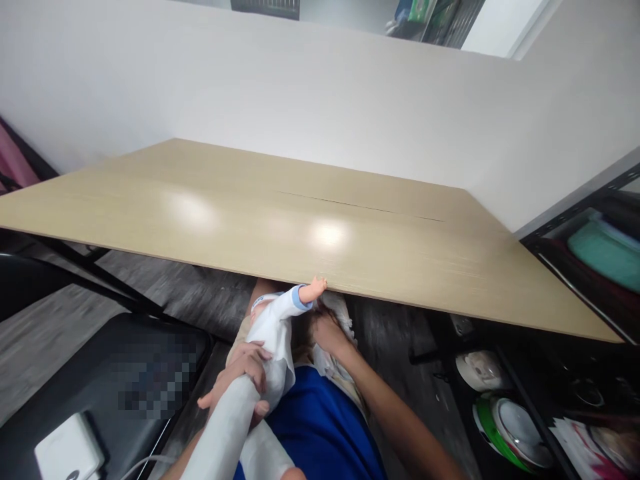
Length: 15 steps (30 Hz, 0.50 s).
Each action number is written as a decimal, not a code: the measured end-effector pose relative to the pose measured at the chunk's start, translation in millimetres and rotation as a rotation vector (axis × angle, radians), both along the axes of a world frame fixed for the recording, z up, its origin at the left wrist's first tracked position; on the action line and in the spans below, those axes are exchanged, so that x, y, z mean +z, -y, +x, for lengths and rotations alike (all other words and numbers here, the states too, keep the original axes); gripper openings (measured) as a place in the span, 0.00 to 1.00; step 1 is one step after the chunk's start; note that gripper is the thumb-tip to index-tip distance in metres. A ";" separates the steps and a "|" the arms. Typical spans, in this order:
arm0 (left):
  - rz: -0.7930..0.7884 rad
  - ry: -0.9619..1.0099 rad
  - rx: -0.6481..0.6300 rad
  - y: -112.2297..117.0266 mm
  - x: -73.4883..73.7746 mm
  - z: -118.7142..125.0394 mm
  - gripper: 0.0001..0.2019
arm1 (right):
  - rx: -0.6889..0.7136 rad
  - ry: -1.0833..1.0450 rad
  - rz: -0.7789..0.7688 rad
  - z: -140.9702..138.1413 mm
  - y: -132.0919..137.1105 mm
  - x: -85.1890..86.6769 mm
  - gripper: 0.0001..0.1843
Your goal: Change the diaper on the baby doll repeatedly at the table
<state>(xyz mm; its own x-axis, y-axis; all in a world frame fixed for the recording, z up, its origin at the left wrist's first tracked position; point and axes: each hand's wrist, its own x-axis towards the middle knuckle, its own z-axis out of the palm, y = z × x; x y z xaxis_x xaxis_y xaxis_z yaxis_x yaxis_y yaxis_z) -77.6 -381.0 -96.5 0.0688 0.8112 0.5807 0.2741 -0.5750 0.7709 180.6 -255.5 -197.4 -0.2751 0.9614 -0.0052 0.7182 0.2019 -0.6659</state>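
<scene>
A baby doll [273, 327] in white clothes with a light blue cuff lies on my lap, just below the near edge of a light wooden table [300, 220]. Its small arm reaches up and touches the table edge. My left hand [243, 380] is wrapped round the doll's white-clothed legs and lower body. My right hand [327, 333] is at the doll's far side, against a white patterned cloth [340, 317]; its fingers are partly hidden behind the doll and cloth.
A white partition stands behind the table. A black metal shelf [575, 230] at the right holds a teal item [607, 253], a white appliance [480, 370] and a green-rimmed lid [515, 433]. A black chair [75, 373] with a white power adapter [67, 453] is at the left.
</scene>
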 end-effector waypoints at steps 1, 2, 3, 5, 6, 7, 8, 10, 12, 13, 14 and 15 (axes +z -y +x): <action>-0.019 -0.007 0.007 0.6 1.8 1.6 0.29 | -0.007 0.004 0.002 2.3 -0.3 0.1 0.27; -0.039 -0.009 0.022 1.4 3.9 3.5 0.30 | -0.019 0.009 0.003 4.7 -0.7 0.0 0.28; -0.059 -0.006 0.040 2.3 6.0 5.5 0.32 | -0.039 0.009 0.006 7.0 -1.3 -0.4 0.29; -0.094 0.005 0.067 3.8 9.3 8.6 0.33 | -0.077 0.008 0.014 11.0 -2.8 -1.8 0.29; -0.106 0.001 0.068 4.0 10.1 9.2 0.33 | -0.091 0.006 0.020 12.5 -3.6 -2.8 0.29; -0.102 -0.011 0.057 3.9 10.1 9.0 0.33 | -0.103 0.003 0.027 13.6 -4.3 -3.9 0.29; -0.093 -0.028 0.042 3.3 9.5 8.1 0.33 | -0.114 0.001 0.034 14.2 -4.8 -5.2 0.30; -0.075 -0.067 0.016 1.5 6.7 5.0 0.32 | -0.135 0.001 0.041 14.0 -5.2 -8.2 0.30; -0.054 -0.088 -0.006 -0.5 3.1 2.2 0.32 | -0.155 0.012 0.039 12.0 -5.3 -11.9 0.31; -0.046 -0.089 -0.012 -1.2 1.5 1.4 0.32 | -0.160 0.021 0.035 10.4 -5.6 -13.9 0.31; -0.040 -0.085 -0.016 -1.8 0.1 1.0 0.31 | -0.161 0.032 0.029 8.6 -6.6 -15.9 0.32; -0.037 -0.080 -0.023 -2.2 -1.0 1.1 0.31 | -0.161 0.045 0.023 6.6 -8.3 -17.8 0.33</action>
<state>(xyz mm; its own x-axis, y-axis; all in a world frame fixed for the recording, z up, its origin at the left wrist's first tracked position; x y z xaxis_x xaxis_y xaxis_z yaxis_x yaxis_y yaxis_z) -76.5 -378.7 -97.5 0.1326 0.8295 0.5426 0.3224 -0.5537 0.7677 187.1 -247.2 -215.2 -0.1176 0.9930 0.0083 0.7718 0.0967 -0.6285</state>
